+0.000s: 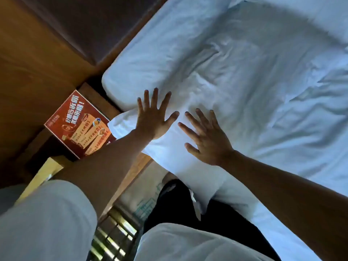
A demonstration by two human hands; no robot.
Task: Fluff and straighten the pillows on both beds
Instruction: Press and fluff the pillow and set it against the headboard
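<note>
A white bed (282, 119) fills the right of the view, its sheet rumpled. A white pillow (216, 59) lies at its head, against the dark headboard (79, 25). The left hand (153, 117) and right hand (207, 140) rest flat on it, fingers spread, perhaps pressing. A red printed card (81, 125) lies on the wooden nightstand (98, 99).
</note>
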